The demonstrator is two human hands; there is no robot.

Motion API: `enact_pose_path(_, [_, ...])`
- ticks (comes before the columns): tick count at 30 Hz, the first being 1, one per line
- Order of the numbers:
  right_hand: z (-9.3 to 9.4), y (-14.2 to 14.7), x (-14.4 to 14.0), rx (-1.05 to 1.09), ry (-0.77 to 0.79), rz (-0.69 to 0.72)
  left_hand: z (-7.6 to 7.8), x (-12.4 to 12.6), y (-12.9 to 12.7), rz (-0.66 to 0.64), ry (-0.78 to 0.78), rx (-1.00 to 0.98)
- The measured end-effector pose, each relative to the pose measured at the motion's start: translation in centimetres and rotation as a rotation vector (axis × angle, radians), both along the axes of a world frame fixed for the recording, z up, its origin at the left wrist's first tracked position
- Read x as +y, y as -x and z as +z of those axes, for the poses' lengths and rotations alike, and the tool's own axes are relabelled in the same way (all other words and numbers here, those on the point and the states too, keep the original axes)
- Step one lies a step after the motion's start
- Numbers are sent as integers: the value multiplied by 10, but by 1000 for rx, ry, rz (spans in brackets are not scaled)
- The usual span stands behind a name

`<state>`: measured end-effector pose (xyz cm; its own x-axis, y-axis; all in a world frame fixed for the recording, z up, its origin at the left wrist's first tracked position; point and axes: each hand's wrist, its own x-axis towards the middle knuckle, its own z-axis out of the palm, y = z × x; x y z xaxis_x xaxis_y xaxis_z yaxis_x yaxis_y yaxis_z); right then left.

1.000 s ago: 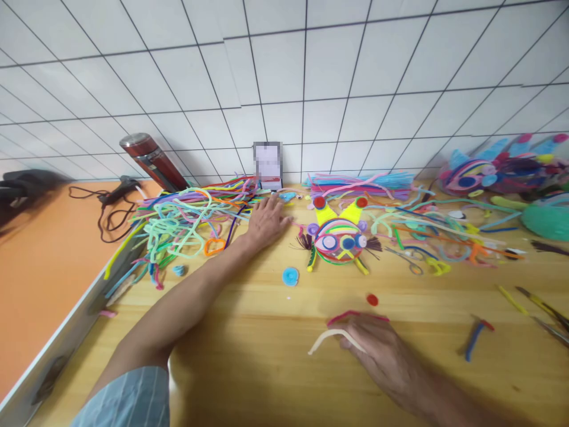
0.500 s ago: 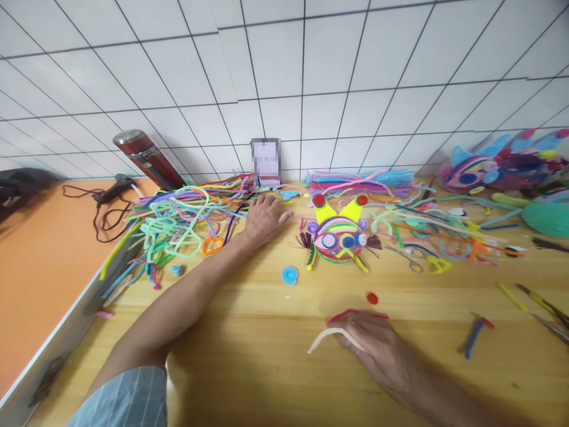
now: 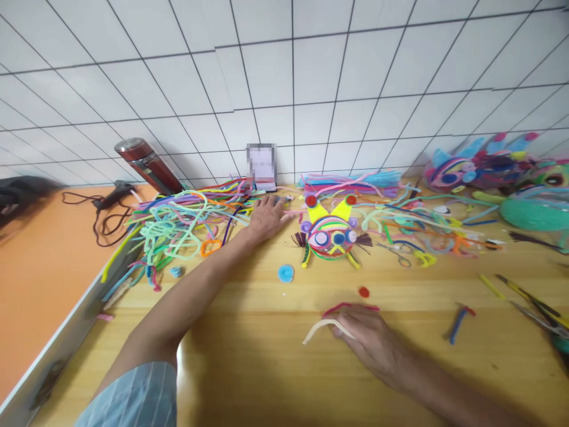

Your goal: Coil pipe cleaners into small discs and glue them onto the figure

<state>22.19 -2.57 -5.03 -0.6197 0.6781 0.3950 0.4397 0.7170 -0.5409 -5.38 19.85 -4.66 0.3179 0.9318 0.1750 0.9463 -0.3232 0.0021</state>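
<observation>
My left hand (image 3: pixel 265 217) is stretched far across the wooden table (image 3: pixel 249 356), fingers spread, resting palm down at the edge of a tangled pile of coloured pipe cleaners (image 3: pixel 186 222). It holds nothing that I can see. My right hand (image 3: pixel 371 341) lies near the front of the table on a cream pipe cleaner (image 3: pixel 316 329), with a bent pink pipe cleaner (image 3: pixel 349 306) just beyond its fingers. Between the hands sits a colourful pipe-cleaner face with yellow ears (image 3: pixel 331 234). A blue coil (image 3: pixel 285 273) and a small red disc (image 3: pixel 364 292) lie loose nearby.
A red flask (image 3: pixel 144 163) leans on the tiled wall at left beside a black cable (image 3: pixel 104 210) on an orange surface (image 3: pixel 35 267). More pipe cleaners (image 3: pixel 422 222) and finished figures (image 3: pixel 480 169) fill the right. Scissors (image 3: pixel 533 305) and a blue-red piece (image 3: pixel 457 323) lie at right.
The view has shifted slightly. My left hand stays at the pile's edge and my right hand stays on the cream pipe cleaner; neither has visibly moved.
</observation>
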Motion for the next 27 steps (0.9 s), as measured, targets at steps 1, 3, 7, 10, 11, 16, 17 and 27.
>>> enact_pose_path(1, [0,0,0,-8,8,-6,0,-4,2,1,6,2])
enact_pose_path(3, [0,1,-1,-45,33,-9,2,-13,7,0,11,-1])
enact_pose_path(7, [-1,0,-2,-97,45,-10,19,-25,27,-5,-112,-21])
enact_pose_path(10, [-4,-1,-1,-87,56,-17,33,-26,60,147,-255,-26])
enact_pose_path(11, [-4,-1,-1,-80,52,-15,35,-25,74,216,-269,-11])
enact_pose_path(16, [-2,1,0,-55,9,1,25,-29,128,402,-72,88])
enact_pose_path(17, [-1,1,0,-54,13,0,21,-30,133,408,-52,91])
enact_pose_path(27, [-9,1,2,-99,8,-21,20,-29,140,433,-11,76])
